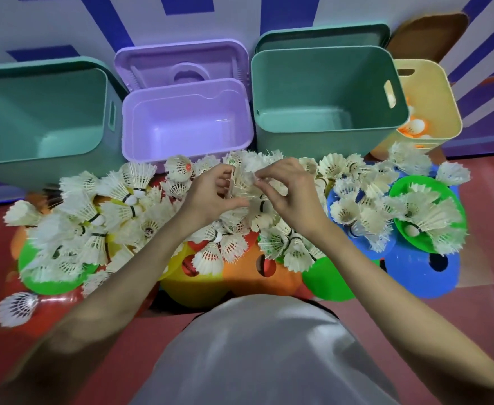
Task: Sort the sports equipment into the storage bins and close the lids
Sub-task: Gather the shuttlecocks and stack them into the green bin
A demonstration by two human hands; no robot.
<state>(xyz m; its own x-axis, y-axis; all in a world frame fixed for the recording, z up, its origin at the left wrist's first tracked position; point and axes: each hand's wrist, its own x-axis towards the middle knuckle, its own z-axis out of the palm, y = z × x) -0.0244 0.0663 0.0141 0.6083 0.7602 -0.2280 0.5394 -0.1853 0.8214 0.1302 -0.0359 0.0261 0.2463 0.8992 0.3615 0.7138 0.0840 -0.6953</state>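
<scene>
My left hand (210, 194) and my right hand (286, 191) are close together over a big pile of shuttlecocks (117, 217). The fingers of both hands curl around a clump of shuttlecocks (244, 182) between them. Just past my hands sits the purple bin (187, 124), open. A green bin (327, 92) sits on its right, another green bin (35, 118) on its left.

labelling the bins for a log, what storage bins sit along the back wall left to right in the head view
large teal plastic bin → small lilac plastic bin, its lid propped behind → second large teal plastic bin → pale yellow plastic bin holding orange and white balls
</scene>
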